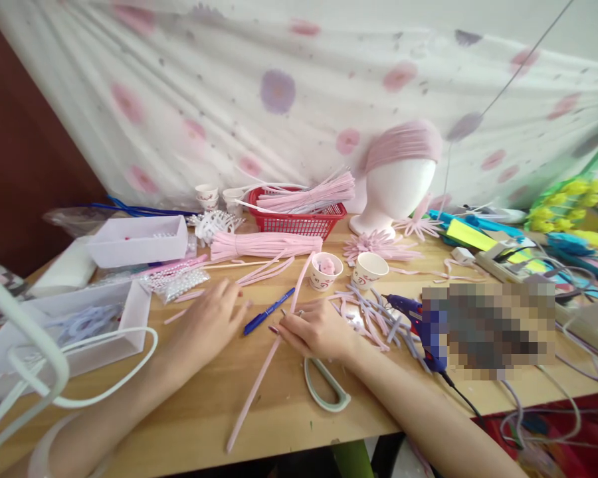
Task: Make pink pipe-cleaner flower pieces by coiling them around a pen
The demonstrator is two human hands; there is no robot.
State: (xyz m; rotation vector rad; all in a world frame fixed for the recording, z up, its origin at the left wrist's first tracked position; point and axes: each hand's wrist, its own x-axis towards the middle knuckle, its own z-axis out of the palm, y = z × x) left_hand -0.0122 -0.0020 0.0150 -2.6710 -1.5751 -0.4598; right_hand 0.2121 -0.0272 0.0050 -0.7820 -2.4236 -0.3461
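My right hand (319, 328) is closed over a long pink pipe cleaner (254, 395), with its fingertips against the stem. One end of the stem points toward the table's front edge, and the stem shows again beyond the fingers. Partly under the right palm lies a pair of scissors with a grey-green handle (329, 392); the blades are hidden. My left hand (214, 312) hovers or rests just left of a blue pen (268, 312), fingers apart and holding nothing I can see. A bundle of pink pipe cleaners (259, 245) lies beyond it.
A blue glue gun (423, 328) with its cord lies right of cut grey stems (393, 325). Two paper cups (371, 271), a red basket (299, 224) and a white foam head (401, 182) stand behind. White boxes (139, 242) are at left, a power strip (508, 272) at right.
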